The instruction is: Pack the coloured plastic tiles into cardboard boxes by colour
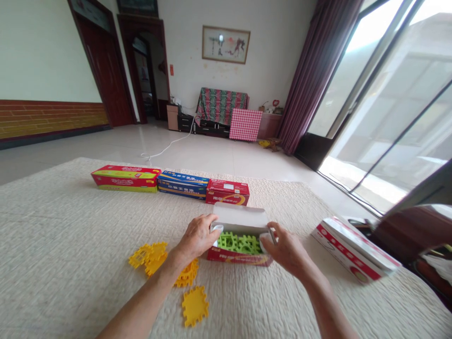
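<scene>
A red cardboard box stands in front of me with its white lid flap raised at the back. Inside lie several green interlocking plastic pieces. My left hand grips the left end of this box, thumb towards the inside. At the opposite end, my right hand pinches the side in the same way. Whitish side flaps show beside both thumbs. Yellow interlocking plastic squares lie in a loose group left of the box, partly hidden by my left forearm. One yellow square rests apart, nearer to me.
Behind the open box stand a red-and-yellow-green box, a blue box and a closed red box in a row. A white-and-red box lies at the right. All rest on a cream textured cover.
</scene>
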